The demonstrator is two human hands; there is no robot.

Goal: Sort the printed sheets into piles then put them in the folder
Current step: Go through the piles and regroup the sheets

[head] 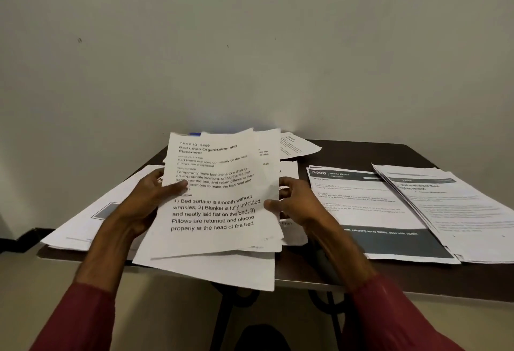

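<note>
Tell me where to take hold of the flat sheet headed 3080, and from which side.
Its near edge, at the dark footer band, from the front. The 3080 sheet lies flat on the table, its right side under the Dehumidifier pile, so likely lift there and draw it left. The right hand, nearest, grips the held stack.

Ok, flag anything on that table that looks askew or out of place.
The held sheaf is fanned unevenly, its edges misaligned. A lone sheet at the far side lies skewed to the piles. White sheets under the sheaf hang past the near edge of the table.
</note>
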